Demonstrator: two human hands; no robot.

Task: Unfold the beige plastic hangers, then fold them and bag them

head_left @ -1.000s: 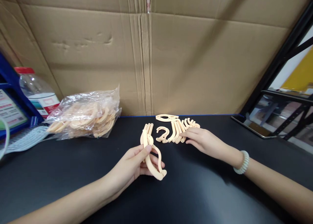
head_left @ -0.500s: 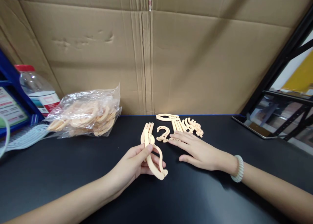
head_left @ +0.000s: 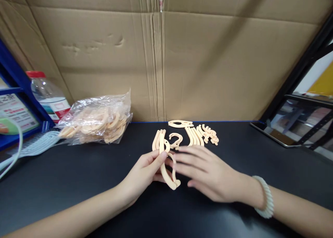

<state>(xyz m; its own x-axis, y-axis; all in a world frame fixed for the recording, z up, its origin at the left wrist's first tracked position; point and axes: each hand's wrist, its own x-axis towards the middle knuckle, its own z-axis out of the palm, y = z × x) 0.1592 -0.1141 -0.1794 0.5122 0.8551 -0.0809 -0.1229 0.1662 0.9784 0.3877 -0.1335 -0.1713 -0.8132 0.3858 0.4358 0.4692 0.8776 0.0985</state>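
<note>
Cream folding hanger (head_left: 168, 181) sits pinched in the person's left hand (head_left: 148, 169), thumb on top and fingers curled beneath, tilted above the black table (head_left: 208, 220) near the middle. The right hand (head_left: 208, 170) reaches in with its fingers spread and extended, a little blurred, palm facing down; from where I stand I can't tell whether the fingertips touch the hanger. A pale coiled bracelet (head_left: 265, 198) circles that wrist.

Just beyond the held piece lie slim curved hanger arms (head_left: 157, 141) side by side, then a loose hook (head_left: 181, 139), then another row of hanger arms (head_left: 194, 137), partly hidden by the right hand. Small curved pieces (head_left: 214, 139) cluster beside that row, and an eye-shaped hanger (head_left: 179, 126) rests at the back edge near the cardboard (head_left: 208, 57). Over to the left, a clear plastic bag (head_left: 122, 101) bulges with similar parts, beside a red-capped bottle (head_left: 52, 95) and a pale blue hairbrush (head_left: 43, 143).
</note>
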